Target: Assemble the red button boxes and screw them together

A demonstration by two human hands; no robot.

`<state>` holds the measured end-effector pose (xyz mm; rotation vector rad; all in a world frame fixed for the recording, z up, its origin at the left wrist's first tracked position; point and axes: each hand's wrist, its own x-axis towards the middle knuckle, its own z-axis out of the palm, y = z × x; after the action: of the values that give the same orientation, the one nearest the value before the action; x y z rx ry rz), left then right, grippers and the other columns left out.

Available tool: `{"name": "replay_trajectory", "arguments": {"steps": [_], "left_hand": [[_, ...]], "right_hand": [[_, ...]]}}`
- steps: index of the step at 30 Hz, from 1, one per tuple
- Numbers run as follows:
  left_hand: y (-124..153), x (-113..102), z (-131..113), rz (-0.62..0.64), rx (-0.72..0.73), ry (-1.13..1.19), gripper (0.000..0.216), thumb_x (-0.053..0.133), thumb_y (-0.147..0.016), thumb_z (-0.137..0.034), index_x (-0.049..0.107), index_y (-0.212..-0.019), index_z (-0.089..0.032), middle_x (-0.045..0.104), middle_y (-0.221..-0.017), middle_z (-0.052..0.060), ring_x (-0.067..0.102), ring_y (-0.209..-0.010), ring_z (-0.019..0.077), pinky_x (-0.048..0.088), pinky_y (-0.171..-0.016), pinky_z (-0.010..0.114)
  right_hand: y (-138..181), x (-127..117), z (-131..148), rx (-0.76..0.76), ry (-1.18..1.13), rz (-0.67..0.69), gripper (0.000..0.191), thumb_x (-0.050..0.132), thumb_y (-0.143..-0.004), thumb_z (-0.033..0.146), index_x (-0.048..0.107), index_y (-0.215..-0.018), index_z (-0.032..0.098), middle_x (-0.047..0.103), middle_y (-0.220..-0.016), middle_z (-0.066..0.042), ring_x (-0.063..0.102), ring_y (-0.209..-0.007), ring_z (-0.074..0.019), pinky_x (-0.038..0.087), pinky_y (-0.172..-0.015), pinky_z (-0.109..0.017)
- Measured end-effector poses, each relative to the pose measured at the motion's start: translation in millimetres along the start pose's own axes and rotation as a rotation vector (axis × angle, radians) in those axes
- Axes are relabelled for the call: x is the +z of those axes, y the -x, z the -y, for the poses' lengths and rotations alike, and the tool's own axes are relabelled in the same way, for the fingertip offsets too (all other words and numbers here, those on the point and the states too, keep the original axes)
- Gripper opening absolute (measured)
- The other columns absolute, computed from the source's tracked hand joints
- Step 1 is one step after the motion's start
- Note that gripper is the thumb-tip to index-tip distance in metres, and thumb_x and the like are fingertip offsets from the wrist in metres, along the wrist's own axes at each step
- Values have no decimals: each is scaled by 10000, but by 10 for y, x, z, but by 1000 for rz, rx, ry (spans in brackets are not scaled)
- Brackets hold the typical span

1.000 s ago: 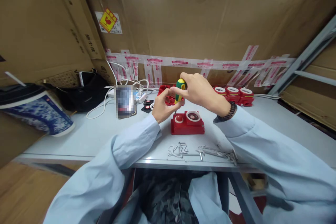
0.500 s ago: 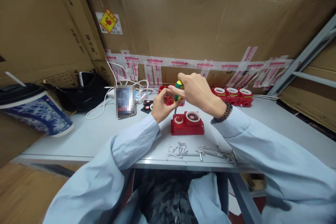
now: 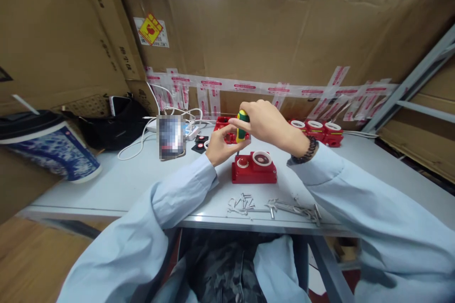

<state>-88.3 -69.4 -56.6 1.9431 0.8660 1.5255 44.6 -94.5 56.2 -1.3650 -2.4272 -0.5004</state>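
A red plastic housing [image 3: 254, 170] with a white ring on top lies on the grey table [image 3: 124, 184] in front of me. A green and yellow screwdriver [image 3: 242, 126] stands upright over its left end. My right hand [image 3: 266, 120] is closed round the top of the handle. My left hand [image 3: 220, 144] pinches the lower part of the handle and shaft, just above the housing.
Loose screws and metal pins [image 3: 270, 206] lie near the table's front edge. More red housings [image 3: 316, 130] stand in a row at the back right, another behind my hands. A phone [image 3: 169, 137], white cables, a black bag [image 3: 113, 123] and a blue-white bag [image 3: 50, 144] sit left. Cardboard walls surround the table.
My right hand's fingers have shifted round the screwdriver handle, turning it. The tool stays upright over the housing. The view has tilted slightly.
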Motion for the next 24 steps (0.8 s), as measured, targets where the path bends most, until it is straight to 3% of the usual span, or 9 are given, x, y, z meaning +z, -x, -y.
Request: {"name": "replay_trajectory", "arguments": {"steps": [4,9,12,15,19,22,24], "left_hand": [[-11,0,50,-37,20,-72,299,748,-700,-377,674,-850,-129,698,-778,37,608,-694,140,456,-644,236],[-18,-12,53,27,32,-41,272,708,-754,-364,687,-887,-128,707,-818,51,634,-769,166,473,-726,262],[-12,-30,2,81,1,-35,291,677,-782,-380,678,-928,-128,713,-884,66,650,-866,196,478,-815,294],[1,-88,-17,236,-64,-125,479,744,-700,-430,629,-1064,-140,687,-1042,92,629,-984,242,466,-876,345],[25,-179,77,609,-144,-201,849,849,-510,-467,501,-1228,-176,637,-1119,102,588,-1067,286,439,-921,401],[33,-200,164,699,-157,-220,906,859,-481,-475,462,-1242,-187,630,-1064,82,592,-1029,280,423,-940,410],[32,-194,188,702,-155,-225,921,852,-495,-478,434,-1259,-178,619,-1050,81,587,-1026,280,423,-939,410]], "right_hand": [[10,47,65,96,17,-32,372,429,-915,445,633,-929,134,690,-842,-141,625,-762,-253,353,-600,-297],[55,-78,-120,-174,-291,128,283,496,-880,286,554,-1140,190,686,-964,-58,598,-777,-173,372,-637,-257],[22,-110,-181,-224,-241,130,210,491,-898,269,587,-1047,155,682,-928,-75,586,-755,-165,368,-646,-261],[-33,-45,-132,-114,-36,66,294,486,-908,391,611,-944,127,679,-858,-123,598,-747,-210,354,-626,-289],[-63,79,-41,88,109,0,352,446,-907,404,648,-855,120,688,-814,-162,632,-736,-252,352,-586,-304],[-46,81,-80,143,126,7,362,425,-903,401,658,-843,130,694,-833,-166,639,-753,-266,355,-576,-308],[-23,12,-154,78,59,82,333,451,-888,405,635,-969,140,697,-897,-147,634,-773,-255,363,-582,-299]]}}
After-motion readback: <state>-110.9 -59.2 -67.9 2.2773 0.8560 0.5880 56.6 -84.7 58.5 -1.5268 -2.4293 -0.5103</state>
